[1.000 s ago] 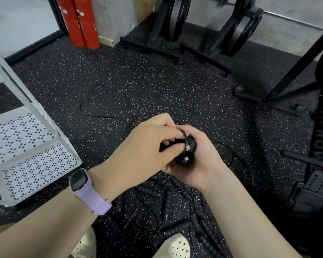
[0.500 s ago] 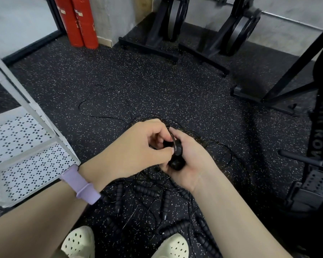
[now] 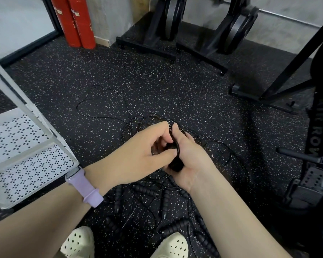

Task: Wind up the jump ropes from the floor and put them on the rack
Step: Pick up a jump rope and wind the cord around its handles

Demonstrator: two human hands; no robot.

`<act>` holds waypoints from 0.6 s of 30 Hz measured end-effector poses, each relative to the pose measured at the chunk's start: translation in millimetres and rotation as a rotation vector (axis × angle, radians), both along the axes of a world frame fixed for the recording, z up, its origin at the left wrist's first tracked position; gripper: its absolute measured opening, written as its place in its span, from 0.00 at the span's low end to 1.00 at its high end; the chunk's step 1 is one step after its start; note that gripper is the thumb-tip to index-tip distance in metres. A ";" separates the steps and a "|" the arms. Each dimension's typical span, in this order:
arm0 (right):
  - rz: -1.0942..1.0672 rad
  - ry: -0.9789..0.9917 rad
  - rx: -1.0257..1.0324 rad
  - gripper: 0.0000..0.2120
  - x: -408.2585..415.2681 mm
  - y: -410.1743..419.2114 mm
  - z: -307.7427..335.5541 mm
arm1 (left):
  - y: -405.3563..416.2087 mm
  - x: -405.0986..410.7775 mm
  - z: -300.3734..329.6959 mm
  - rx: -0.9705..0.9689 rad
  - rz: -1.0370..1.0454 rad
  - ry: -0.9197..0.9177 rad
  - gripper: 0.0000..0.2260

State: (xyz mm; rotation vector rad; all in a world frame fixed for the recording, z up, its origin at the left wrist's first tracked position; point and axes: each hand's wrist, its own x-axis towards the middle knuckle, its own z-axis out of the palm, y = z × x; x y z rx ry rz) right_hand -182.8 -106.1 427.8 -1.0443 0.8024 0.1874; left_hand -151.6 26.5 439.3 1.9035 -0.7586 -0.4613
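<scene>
A gym: speckled rubber floor (image 3: 175,90); upright rowing machines (image 3: 235,25); jump ropes (image 3: 147,192) strewn underfoot.

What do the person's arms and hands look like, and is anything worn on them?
Both forearms are bare, with no sleeves in view, and both hands are bare, without gloves. The left hand has a smartwatch at its wrist, on a smooth lilac band with a dark, rounded-rectangular face. The right hand and its wrist carry nothing that I can see: no watch or bracelet.

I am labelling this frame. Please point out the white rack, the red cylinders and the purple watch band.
white rack (image 3: 17,140), head view, perforated shelf.
red cylinders (image 3: 75,21), head view, body of one.
purple watch band (image 3: 86,187), head view, strap.
</scene>
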 end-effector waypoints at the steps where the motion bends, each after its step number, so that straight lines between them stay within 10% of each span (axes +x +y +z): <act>1: 0.001 -0.010 0.006 0.25 -0.9 0.7 -1.2 | -1.2 -0.9 0.3 -0.003 0.013 -0.013 0.07; 6: 0.013 -0.009 0.062 0.14 -0.3 5.2 1.5 | -1.6 2.0 1.9 0.048 0.111 -0.055 0.08; 18: -0.055 -0.069 0.223 0.20 4.0 0.1 7.0 | 1.4 18.1 3.0 -0.130 0.269 0.229 0.14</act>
